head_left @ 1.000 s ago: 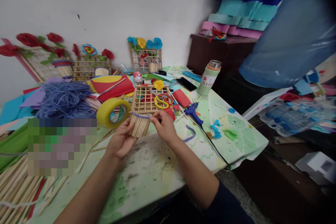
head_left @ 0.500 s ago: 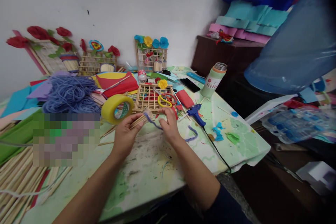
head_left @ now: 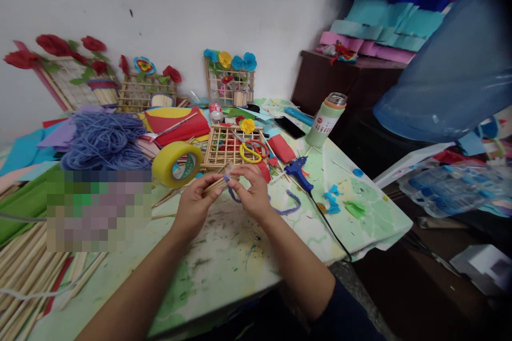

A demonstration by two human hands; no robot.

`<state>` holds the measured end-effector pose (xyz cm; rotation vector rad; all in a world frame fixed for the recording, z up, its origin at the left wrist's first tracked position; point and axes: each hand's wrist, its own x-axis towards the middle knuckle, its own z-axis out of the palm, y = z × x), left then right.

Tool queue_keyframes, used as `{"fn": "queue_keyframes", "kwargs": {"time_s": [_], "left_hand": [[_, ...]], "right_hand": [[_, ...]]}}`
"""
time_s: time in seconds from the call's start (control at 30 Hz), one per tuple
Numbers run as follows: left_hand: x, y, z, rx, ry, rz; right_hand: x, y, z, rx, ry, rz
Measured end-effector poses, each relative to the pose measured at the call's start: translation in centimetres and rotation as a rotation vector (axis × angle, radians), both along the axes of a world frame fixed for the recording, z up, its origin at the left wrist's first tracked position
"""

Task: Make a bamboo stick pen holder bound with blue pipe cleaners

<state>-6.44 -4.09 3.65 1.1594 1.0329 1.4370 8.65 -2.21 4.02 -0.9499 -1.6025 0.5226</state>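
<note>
My left hand (head_left: 194,205) is closed around a small bundle of wooden sticks (head_left: 216,184), held lying sideways above the table. My right hand (head_left: 250,192) pinches a strand of blue-purple yarn (head_left: 280,208) at the bundle's end; the yarn trails to the right across the table (head_left: 224,266). Just behind my hands lies a wooden stick lattice (head_left: 226,146) with a yellow paper flower and scissors (head_left: 250,152) on it. A roll of yellow tape (head_left: 176,162) stands left of the lattice.
A blue glue gun (head_left: 298,170) with its black cord lies to the right, near a green bottle (head_left: 326,120) and a black phone (head_left: 290,127). A heap of blue yarn (head_left: 104,141) and long sticks (head_left: 28,277) lie left. Finished flower lattices (head_left: 230,82) lean on the wall.
The stick bundle has turned from upright, fan-like, to lying sideways in my left hand. My right hand has pulled the yarn loose along the bundle's end and moved closer to the left.
</note>
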Motion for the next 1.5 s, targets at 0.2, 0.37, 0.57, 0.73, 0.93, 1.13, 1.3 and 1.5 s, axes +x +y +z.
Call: {"fn": "queue_keyframes", "kwargs": {"time_s": [0.2, 0.37, 0.57, 0.73, 0.93, 1.13, 1.3, 1.5], "left_hand": [[0.4, 0.0, 0.1, -0.076, -0.141, -0.095], [0.3, -0.2, 0.7, -0.062, -0.133, -0.070], [-0.2, 0.1, 0.6, -0.052, 0.017, -0.116], [-0.1, 0.3, 0.4, -0.066, -0.016, -0.135], [-0.5, 0.5, 0.1, -0.030, 0.090, -0.168], [-1.2, 1.0, 0.5, 0.203, 0.490, -0.038], [-1.8, 1.2, 0.6, 0.351, 0.785, 0.026], [-1.9, 0.7, 0.7, 0.503, 1.087, 0.124]], "right_hand": [[-0.2, -0.2, 0.1, -0.028, 0.046, -0.006], [-0.2, -0.3, 0.1, -0.022, 0.080, 0.005], [-0.2, -0.3, -0.1, -0.005, 0.094, 0.024], [-0.2, -0.4, 0.0, 0.002, 0.083, 0.038], [-0.3, 0.0, -0.4, -0.043, 0.107, 0.021], [-0.7, 0.3, -1.1, -0.048, 0.130, 0.022], [-1.0, 0.3, -1.6, -0.046, 0.124, 0.035], [-1.0, 0.4, -1.8, -0.059, 0.109, 0.037]]}}
